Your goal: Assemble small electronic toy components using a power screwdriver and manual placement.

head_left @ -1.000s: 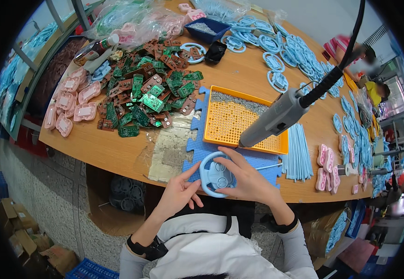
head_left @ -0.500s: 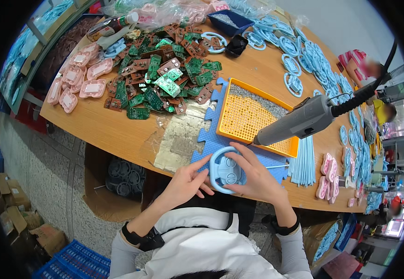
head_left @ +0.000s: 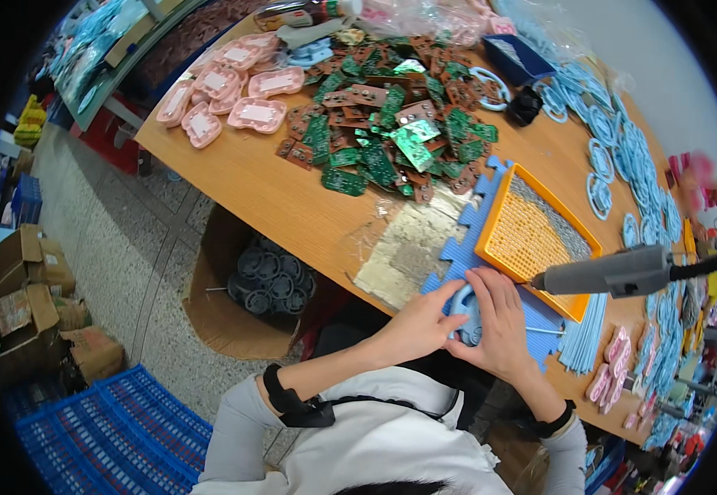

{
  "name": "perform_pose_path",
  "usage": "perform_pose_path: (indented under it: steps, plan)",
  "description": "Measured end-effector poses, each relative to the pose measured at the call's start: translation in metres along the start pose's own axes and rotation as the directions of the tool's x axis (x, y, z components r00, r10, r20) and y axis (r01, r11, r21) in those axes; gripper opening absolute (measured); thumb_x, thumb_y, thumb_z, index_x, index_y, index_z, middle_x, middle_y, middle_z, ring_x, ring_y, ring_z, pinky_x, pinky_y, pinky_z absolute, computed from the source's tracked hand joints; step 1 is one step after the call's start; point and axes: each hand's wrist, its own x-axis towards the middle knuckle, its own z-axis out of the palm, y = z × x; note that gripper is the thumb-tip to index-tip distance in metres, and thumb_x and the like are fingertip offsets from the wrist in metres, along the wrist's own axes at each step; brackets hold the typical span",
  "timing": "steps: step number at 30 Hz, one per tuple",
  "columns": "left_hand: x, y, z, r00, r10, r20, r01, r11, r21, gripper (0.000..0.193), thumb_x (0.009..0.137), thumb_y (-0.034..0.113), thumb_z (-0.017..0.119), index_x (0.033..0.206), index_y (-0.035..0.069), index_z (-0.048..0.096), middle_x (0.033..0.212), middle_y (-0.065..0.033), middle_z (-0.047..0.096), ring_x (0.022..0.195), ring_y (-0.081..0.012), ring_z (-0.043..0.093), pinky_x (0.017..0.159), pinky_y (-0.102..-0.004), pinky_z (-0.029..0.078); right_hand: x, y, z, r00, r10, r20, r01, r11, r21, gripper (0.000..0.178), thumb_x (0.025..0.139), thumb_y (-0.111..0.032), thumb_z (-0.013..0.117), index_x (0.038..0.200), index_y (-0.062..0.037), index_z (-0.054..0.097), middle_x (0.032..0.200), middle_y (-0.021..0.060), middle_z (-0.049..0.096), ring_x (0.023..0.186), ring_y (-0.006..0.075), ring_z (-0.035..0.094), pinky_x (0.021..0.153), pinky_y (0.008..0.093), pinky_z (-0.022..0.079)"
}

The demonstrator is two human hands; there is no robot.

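Observation:
A light blue plastic wheel-shaped part (head_left: pixel 470 323) is between my hands, over the near edge of the blue foam mat (head_left: pixel 472 244). Its left rim is in the fingers of my left hand (head_left: pixel 415 332). From the right, my right hand (head_left: pixel 499 323) curls over it, hiding much of the part. Just beyond my right fingers hangs a grey electric screwdriver (head_left: pixel 610 275), its tip over the near edge of a yellow perforated tray (head_left: pixel 532 239) with small screws along its far side. One thin light blue rod (head_left: pixel 545 332) lies on the mat beside my right hand.
Green and brown circuit boards (head_left: pixel 383 124) are heaped mid-table, with pink plastic shells (head_left: pixel 258 114) to their left. More blue wheel parts (head_left: pixel 635 165), a bundle of blue rods (head_left: pixel 583 338) and pink pieces (head_left: pixel 613 367) lie rightward. A carton (head_left: pixel 218 301) of dark round parts stands below.
The view has swung left, so the table sits farther right. My hands have closed in around the blue wheel part, which now shows less between them.

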Motion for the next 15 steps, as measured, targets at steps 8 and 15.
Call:
perform_pose_path:
  steps: [8, 15]
  plan:
    - [0.004, 0.013, -0.002, 0.993, -0.085, 0.081, 0.09, 0.994, -0.056, 0.055, 0.088, 0.005, 0.06, 0.139, 0.005, 0.038, 0.079, -0.0171, 0.064, 0.069, -0.0253, 0.064, 0.063, -0.0368, 0.051, 0.0, 0.005, 0.006, 0.999, -0.033, 0.013, 0.033, 0.999, -0.001, 0.084, 0.064, -0.044, 0.07, 0.132, 0.0009, 0.048, 0.132, 0.0186, 0.049, 0.119, 0.0372, 0.047, 0.1, 0.0493, 0.035]
    - [0.01, 0.014, -0.005, 0.992, -0.067, 0.104, 0.067, 0.998, -0.002, 0.055, 0.087, 0.005, 0.06, 0.137, 0.003, 0.039, 0.086, -0.0219, 0.066, 0.072, -0.031, 0.069, 0.065, -0.0398, 0.053, -0.004, 0.003, 0.007, 1.0, 0.011, -0.019, -0.009, 0.997, 0.077, 0.083, 0.064, -0.043, 0.07, 0.132, -0.0001, 0.049, 0.131, 0.0184, 0.049, 0.119, 0.035, 0.048, 0.101, 0.0487, 0.035]
